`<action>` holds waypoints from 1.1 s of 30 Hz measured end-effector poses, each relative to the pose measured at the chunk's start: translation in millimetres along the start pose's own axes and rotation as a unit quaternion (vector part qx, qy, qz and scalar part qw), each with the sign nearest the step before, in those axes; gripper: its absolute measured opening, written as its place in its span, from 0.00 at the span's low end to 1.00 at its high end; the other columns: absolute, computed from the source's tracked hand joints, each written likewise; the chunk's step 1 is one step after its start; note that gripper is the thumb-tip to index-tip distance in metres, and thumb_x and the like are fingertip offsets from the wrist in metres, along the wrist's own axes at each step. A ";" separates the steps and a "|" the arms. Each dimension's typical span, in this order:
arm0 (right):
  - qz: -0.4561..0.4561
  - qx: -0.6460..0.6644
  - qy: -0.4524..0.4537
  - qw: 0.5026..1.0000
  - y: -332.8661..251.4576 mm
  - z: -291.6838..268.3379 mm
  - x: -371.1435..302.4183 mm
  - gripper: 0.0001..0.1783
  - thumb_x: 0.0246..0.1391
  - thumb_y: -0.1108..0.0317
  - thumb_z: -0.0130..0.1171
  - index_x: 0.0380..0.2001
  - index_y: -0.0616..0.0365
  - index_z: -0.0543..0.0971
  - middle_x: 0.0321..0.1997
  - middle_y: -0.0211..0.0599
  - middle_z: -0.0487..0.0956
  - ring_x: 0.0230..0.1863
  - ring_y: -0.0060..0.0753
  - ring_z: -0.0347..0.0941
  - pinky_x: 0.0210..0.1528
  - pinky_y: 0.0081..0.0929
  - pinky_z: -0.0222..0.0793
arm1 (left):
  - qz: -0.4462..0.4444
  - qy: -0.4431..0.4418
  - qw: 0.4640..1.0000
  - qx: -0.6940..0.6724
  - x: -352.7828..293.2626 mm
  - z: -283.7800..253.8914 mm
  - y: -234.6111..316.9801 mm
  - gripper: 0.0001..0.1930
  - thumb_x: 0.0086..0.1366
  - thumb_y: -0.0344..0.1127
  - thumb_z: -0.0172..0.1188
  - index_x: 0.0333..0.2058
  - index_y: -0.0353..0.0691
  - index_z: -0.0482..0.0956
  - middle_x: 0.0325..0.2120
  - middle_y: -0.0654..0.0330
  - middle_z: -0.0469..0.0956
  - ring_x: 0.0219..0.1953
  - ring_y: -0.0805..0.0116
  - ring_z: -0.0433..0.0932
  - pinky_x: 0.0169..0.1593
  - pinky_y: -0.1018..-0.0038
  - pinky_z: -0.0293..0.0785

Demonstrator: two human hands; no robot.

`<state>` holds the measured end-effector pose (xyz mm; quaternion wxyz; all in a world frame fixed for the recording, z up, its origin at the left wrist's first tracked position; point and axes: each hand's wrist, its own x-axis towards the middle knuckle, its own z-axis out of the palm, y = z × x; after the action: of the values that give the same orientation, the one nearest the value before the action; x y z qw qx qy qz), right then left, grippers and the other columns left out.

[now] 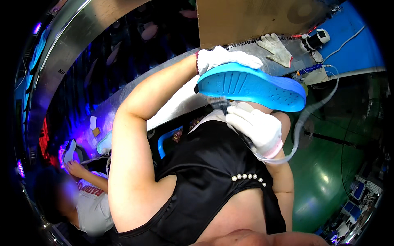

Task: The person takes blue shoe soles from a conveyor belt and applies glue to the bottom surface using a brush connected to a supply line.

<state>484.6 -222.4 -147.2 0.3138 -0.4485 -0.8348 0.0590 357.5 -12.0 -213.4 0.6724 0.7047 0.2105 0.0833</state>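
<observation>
My left hand (230, 59), in a white knit glove, grips the upper edge of a blue shoe sole (246, 87). The sole is tilted, its grooved and dotted face toward me and its heel end at the left. Below it, my right hand (258, 127), also in a white glove, is closed round a brush (221, 105) with a dark, blurred head. The brush head is close under the sole's lower edge; whether they touch I cannot tell. A clear hose (305, 119) runs from beneath my right hand up to a blue fitting (310, 69) on the bench.
A loose white glove (276, 49) lies on the metal bench (176, 107) beside a cardboard sheet (254, 20). A black and white device (316, 39) stands farther right. Shoe parts sit in the dark machine opening (143, 37). At lower left a co-worker (92, 201) handles a shoe (70, 151).
</observation>
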 end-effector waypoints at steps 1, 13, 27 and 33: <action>0.015 0.044 0.014 0.999 -3.6 -1.2 1.1 0.13 0.40 0.75 0.66 0.34 0.56 0.82 0.37 0.39 0.83 0.36 0.37 0.80 0.36 0.26 0.73 | 0.094 -0.042 0.994 0.025 1.0 -5.0 -2.3 0.20 0.67 0.43 0.48 0.56 0.49 0.72 0.58 0.57 0.67 0.62 0.60 0.63 0.63 0.65 0.60; -0.018 -0.025 0.070 0.997 15.1 -9.8 0.5 0.13 0.39 0.71 0.64 0.33 0.57 0.82 0.37 0.42 0.83 0.25 0.33 0.76 0.25 0.23 0.68 | 0.166 -0.068 0.982 0.060 -2.2 -51.0 -25.5 0.18 0.67 0.36 0.51 0.56 0.53 0.74 0.57 0.57 0.69 0.59 0.59 0.68 0.62 0.64 0.64; 0.007 -0.039 0.143 0.989 10.3 -22.5 -0.5 0.13 0.37 0.71 0.65 0.32 0.57 0.82 0.37 0.44 0.83 0.21 0.33 0.73 0.22 0.23 0.65 | 0.185 0.009 0.978 0.090 -43.0 -36.7 41.2 0.18 0.68 0.45 0.48 0.53 0.52 0.76 0.55 0.56 0.71 0.57 0.58 0.71 0.59 0.64 0.67; -0.012 -0.068 0.080 0.994 5.6 -33.4 -5.1 0.11 0.36 0.74 0.66 0.29 0.57 0.82 0.36 0.45 0.83 0.22 0.32 0.73 0.25 0.25 0.68 | 0.062 0.058 0.982 0.167 -55.7 -37.2 65.4 0.19 0.68 0.39 0.49 0.57 0.49 0.72 0.57 0.57 0.70 0.59 0.62 0.69 0.61 0.66 0.65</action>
<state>509.9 -229.2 -125.2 0.3486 -0.4624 -0.8144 -0.0378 304.7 -1.3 -136.9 0.5259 0.8125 0.2157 0.1289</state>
